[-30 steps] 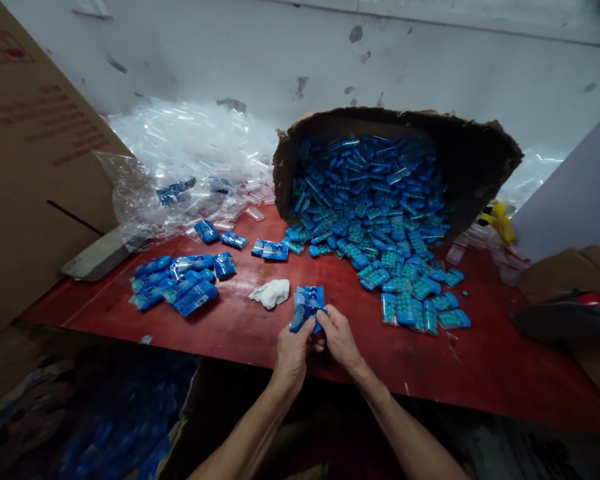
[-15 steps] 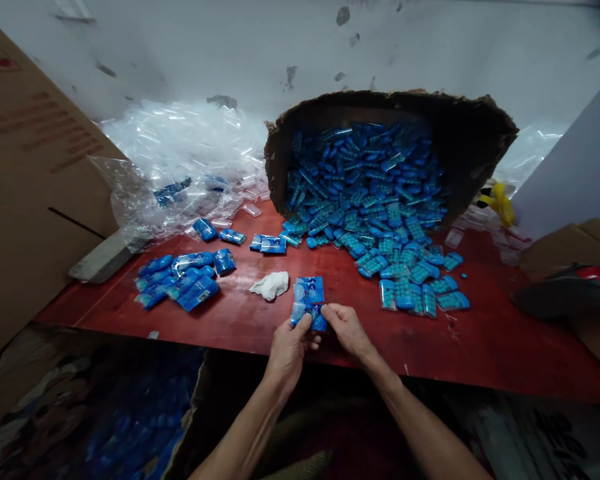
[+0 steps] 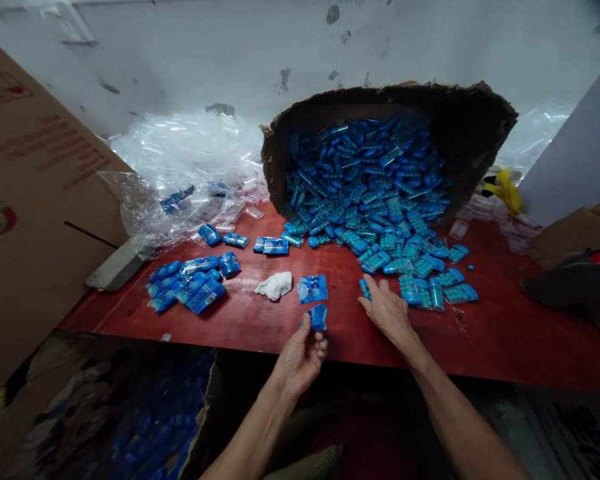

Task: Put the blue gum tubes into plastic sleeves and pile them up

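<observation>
My left hand pinches a small blue printed wrapper between thumb and fingers, just above the table's front edge. Flat on the table right behind it lies another blue printed wrapper. To the right, my right hand has its thumb and forefinger around a small clear case of blue-green pellets, mostly covered by the fingers. Beside that hand are several more blue-capped pellet cases, spilling from a heap in a torn cardboard box. A crumpled white cloth lies left of the wrappers.
On the red table, several blue wrapped packs are piled at left. Clear plastic covers in a bag stand behind them. A large carton borders the left, the torn box the back. Yellow material lies at back right.
My right hand has left the wrapper and moved right to a pellet case. My left hand keeps the blue wrapper, now apart from the one lying behind it. The view has shifted slightly.
</observation>
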`<action>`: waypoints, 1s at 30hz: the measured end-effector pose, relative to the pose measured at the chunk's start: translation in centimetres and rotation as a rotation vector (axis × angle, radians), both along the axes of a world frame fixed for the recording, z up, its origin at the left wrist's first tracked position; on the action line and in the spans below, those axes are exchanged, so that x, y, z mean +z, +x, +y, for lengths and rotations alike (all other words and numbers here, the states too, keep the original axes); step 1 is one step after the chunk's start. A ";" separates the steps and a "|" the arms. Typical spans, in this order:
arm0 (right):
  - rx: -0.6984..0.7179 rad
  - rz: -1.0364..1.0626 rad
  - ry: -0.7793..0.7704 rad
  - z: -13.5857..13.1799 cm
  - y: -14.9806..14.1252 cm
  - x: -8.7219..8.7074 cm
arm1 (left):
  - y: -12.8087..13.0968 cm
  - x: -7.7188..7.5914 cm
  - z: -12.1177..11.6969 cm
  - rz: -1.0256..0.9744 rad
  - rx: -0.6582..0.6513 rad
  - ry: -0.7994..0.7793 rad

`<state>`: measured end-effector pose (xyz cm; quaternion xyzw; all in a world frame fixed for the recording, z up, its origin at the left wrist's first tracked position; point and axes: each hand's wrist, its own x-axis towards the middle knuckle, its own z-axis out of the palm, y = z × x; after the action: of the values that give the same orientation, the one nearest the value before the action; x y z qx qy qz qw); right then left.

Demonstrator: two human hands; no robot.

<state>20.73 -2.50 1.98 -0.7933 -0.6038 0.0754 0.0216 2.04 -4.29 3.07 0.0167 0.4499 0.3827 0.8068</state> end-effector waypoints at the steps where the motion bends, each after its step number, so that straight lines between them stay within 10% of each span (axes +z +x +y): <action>1: 0.015 0.025 -0.005 0.3 -0.2 0.1 | -0.1 0.0 0.0 -0.004 -0.005 -0.003; 5: -0.045 0.285 0.010 1.5 0.5 0.5 | -0.5 0.0 0.1 0.000 0.012 -0.016; 13: -0.148 1.648 0.188 -1.1 -2.2 2.2 | 0.1 -0.5 0.2 -0.007 0.034 -0.024; 30: -0.181 1.609 0.200 -2.3 -4.2 3.4 | -0.2 -1.0 -0.5 0.185 0.048 0.343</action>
<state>16.56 -4.79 5.41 -0.5363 -0.3411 0.5657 0.5253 1.87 -4.74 2.10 0.1785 0.4507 0.4696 0.7379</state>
